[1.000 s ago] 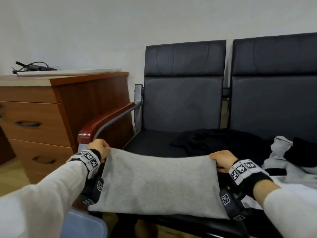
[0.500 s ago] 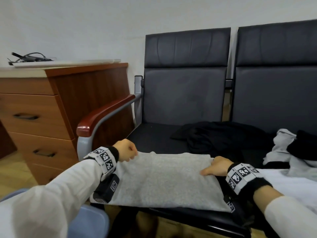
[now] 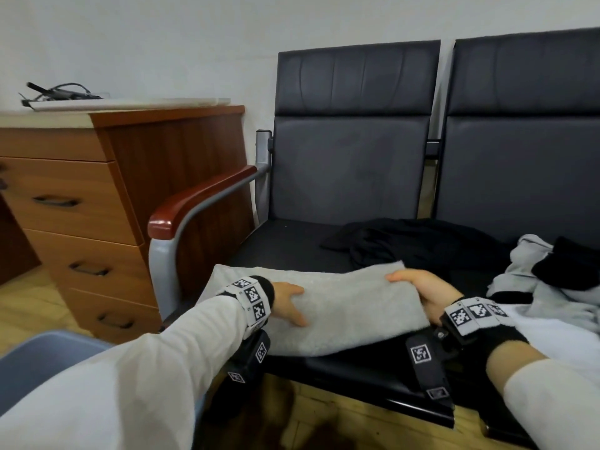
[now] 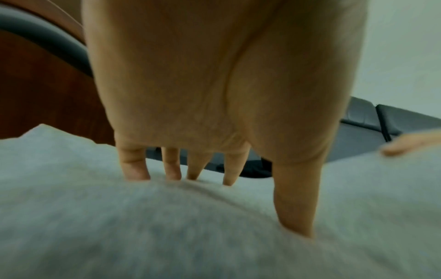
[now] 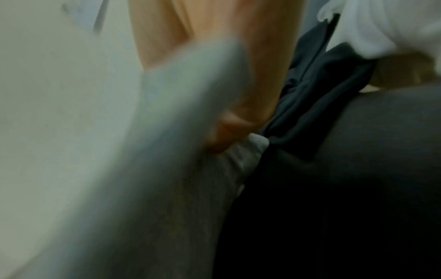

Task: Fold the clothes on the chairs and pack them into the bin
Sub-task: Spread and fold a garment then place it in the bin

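Nearest, at the lower left, the rim of a blue plastic bin [image 3: 48,355] shows beside the person's sleeve, placed close, I judge, so a folded piece can drop straight in. Just beyond, a folded light-grey fleece garment [image 3: 328,306] lies across the front edge of the black padded chair seat [image 3: 285,245], which serves as the folding surface. The left hand [image 3: 287,302] lies on its left part with fingers [image 4: 133,166] straight and spread, tips pressing into the cloth, holding nothing; probably this flattens the fold and steadies the bundle. The right hand [image 3: 422,290] is at the right end, with the cloth's edge draped over the fingers, seemingly slid under for lifting; the blurred wrist view does not show whether they curl round it. Farther back, a crumpled black garment [image 3: 412,241] and a loose grey-and-black heap of clothes [image 3: 545,271] wait unfolded on the seats. A wooden drawer cabinet [image 3: 97,206] stands left.
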The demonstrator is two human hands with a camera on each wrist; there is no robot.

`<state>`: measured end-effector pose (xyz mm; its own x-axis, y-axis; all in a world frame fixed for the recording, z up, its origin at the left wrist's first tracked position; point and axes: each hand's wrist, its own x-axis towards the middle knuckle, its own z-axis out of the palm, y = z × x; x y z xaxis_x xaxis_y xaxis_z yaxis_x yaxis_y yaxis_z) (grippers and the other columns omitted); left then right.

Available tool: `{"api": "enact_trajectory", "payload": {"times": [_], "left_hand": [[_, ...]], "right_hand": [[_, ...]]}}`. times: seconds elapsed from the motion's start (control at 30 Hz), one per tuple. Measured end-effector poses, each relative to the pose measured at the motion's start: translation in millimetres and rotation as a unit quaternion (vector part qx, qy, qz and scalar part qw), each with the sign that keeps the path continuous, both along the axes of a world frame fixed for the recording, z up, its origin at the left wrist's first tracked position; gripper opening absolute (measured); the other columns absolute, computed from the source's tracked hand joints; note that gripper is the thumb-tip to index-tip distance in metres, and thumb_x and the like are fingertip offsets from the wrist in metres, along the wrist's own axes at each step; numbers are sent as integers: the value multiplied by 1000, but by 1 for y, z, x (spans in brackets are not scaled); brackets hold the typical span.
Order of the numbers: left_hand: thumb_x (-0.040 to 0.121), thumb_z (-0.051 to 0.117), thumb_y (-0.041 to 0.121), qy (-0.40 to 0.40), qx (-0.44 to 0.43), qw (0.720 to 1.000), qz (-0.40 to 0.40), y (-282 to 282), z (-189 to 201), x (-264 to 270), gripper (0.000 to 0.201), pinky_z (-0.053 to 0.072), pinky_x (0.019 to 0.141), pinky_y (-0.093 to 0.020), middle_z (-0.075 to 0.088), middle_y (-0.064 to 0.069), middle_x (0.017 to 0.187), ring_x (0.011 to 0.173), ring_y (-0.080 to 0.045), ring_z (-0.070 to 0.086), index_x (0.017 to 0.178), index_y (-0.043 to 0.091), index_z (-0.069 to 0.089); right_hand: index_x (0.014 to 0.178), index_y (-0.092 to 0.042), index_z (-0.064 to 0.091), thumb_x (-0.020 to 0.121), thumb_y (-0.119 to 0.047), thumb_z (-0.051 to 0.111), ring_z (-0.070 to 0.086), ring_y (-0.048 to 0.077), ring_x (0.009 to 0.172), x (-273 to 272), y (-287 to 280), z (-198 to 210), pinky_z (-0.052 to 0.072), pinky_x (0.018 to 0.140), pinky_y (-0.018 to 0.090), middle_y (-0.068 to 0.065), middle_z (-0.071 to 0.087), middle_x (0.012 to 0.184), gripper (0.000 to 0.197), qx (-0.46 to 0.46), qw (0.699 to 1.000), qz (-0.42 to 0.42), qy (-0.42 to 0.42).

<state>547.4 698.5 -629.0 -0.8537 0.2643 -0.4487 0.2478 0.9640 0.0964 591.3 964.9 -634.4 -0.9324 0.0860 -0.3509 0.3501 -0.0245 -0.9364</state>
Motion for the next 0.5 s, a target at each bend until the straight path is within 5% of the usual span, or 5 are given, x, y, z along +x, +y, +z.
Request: {"api": "enact_trajectory", "payload": {"times": [0.13,0.33,0.43,0.5], "left_hand": [[76,53,72,24,-10,999,-23,27,-11,1,89,16,114,-46,14,-1,158,143,-32,14,149,39,14],[76,54,68,73,22,996,-48,81,-22,7,81,31,107,-47,31,-6,148,132,-34,26,144,32,29],[81,62,53,38,171,985,7,71,-19,4,78,33,110,-38,34,-5,150,136,-29,33,146,25,29],[89,63,31,19,332,939,88,51,-10,-4,58,48,92,-31,49,-9,137,118,-23,53,140,15,42]], "right_hand": [[71,-6,63,91,-25,53,64,20,53,4,10,33,48,57,28,11,64,61,30,-66,997,-28,41],[72,-14,48,87,-17,57,51,19,69,-11,-3,46,41,67,32,5,51,69,18,-10,994,-41,103],[80,-16,53,86,-7,56,51,16,75,-19,-19,50,40,68,29,4,51,79,11,50,989,-26,135],[91,-13,57,85,-4,57,52,15,76,-22,-34,54,41,66,27,3,51,81,11,62,988,-15,141]]}}
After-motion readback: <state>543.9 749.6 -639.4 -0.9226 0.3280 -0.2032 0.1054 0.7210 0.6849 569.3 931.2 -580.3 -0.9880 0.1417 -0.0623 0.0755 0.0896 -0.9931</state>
